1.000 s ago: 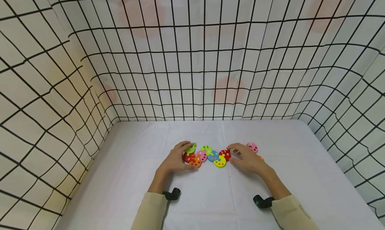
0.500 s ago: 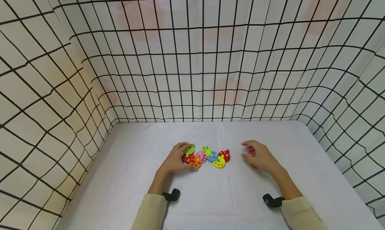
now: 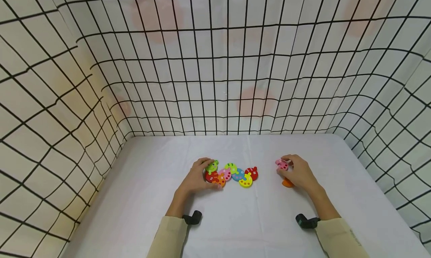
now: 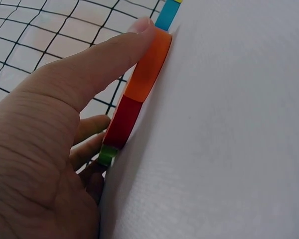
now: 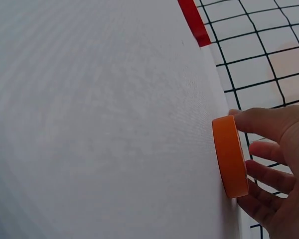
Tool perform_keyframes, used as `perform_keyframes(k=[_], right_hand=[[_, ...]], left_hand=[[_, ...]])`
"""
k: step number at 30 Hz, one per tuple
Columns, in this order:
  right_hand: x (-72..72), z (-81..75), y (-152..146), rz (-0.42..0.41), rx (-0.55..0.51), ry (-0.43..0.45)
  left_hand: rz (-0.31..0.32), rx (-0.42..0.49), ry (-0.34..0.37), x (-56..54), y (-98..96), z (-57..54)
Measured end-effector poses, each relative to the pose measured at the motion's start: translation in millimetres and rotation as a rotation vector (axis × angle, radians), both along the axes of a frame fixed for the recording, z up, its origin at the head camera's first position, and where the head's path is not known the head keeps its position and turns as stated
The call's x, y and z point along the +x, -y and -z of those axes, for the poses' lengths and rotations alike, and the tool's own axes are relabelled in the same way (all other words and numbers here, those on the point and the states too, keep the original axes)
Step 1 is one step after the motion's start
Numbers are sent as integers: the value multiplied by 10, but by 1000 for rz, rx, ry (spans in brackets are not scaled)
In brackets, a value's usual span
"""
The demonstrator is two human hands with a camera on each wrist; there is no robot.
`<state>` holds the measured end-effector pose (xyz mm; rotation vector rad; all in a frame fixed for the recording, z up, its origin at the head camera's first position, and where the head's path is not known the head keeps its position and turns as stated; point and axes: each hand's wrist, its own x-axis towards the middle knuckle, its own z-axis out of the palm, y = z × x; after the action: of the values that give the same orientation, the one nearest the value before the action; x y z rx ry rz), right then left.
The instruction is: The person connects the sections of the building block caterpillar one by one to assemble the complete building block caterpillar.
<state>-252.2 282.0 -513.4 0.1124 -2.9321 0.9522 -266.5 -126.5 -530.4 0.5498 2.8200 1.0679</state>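
Observation:
A row of joined, numbered caterpillar puzzle pieces lies on the white table, from a green head piece (image 3: 211,166) through red, orange, pink, green, blue and yellow to a red piece (image 3: 251,173). My left hand (image 3: 195,179) holds the row's left end, fingers by the head and thumb against the orange piece (image 4: 150,64). Farther right, my right hand (image 3: 300,172) pinches a loose pink puzzle piece (image 3: 281,164) between thumb and fingers. A loose orange puzzle piece (image 3: 287,182) lies just below that hand; in the right wrist view it hides the pink one.
A black wire grid (image 3: 215,100) with white sheeting behind it encloses the table (image 3: 229,220) at the back and sides. Black wrist cameras (image 3: 192,217) sit at both sleeve cuffs.
My right hand has left the red end piece, moved right and taken hold of the loose pink puzzle piece. My left hand has stayed at the row's left end.

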Motion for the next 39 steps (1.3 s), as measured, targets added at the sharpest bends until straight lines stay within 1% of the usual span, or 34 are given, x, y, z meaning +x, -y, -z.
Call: perform_keyframes(k=[6, 9, 17, 20, 25, 31, 36, 39], right_hand=[[-7, 12, -32, -15, 4, 24], [-17, 26, -41, -17, 7, 17], [-20, 28, -37, -13, 7, 3], [-17, -2, -10, -6, 4, 10], [4, -106, 55, -9, -29, 18], [27, -203, 149, -41, -53, 16], [26, -234, 273, -80, -37, 23], [20, -239, 348, -108, -39, 40]], left_hand=[[-5, 6, 7, 7, -2, -14], [6, 13, 0, 6, 6, -17], [26, -16, -10, 3, 4, -28], [23, -12, -6, 9, -5, -33], [16, -23, 13, 16, -8, -39], [33, -27, 2, 11, 4, -29], [54, -30, -7, -1, 14, -17], [56, -41, -5, -7, 13, -7]])
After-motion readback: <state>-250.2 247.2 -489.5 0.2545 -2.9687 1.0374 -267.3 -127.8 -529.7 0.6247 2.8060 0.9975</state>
